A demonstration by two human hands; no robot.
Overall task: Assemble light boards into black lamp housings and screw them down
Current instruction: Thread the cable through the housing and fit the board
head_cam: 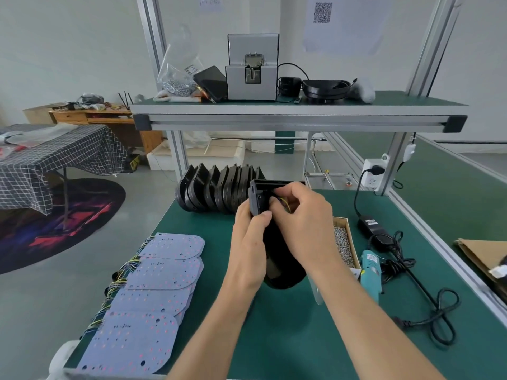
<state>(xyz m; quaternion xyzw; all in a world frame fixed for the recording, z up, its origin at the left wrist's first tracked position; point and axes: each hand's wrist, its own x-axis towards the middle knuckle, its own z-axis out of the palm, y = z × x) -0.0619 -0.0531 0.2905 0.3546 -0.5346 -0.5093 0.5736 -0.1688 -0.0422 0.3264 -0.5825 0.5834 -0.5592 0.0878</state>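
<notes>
One housing (pixel 277 242) in work, held above the surface (pixel 274 338) centre: my left hand (pixel 248 242) grips its edge, right hand (pixel 299 218) pinches yellow wires (pixel 286 205) at the top end. No board seated yet, I reckon; screws not begun. Boards (pixel 153 281) stacked left, spare housings (pixel 216 187) behind, screw box (pixel 344 245) and driver (pixel 370 272) right, cable (pixel 422 292) loose nearby.

Light boards (pixel 153 283) left; screw box (pixel 344 242) right.

Open green mat (pixel 288 333) in front of you between the light boards (pixel 153 281) on your left and the screw box (pixel 344 244), driver (pixel 371 272) and cable (pixel 428 303) on your right; stacked housings (pixel 216 187) block the far edge.
</notes>
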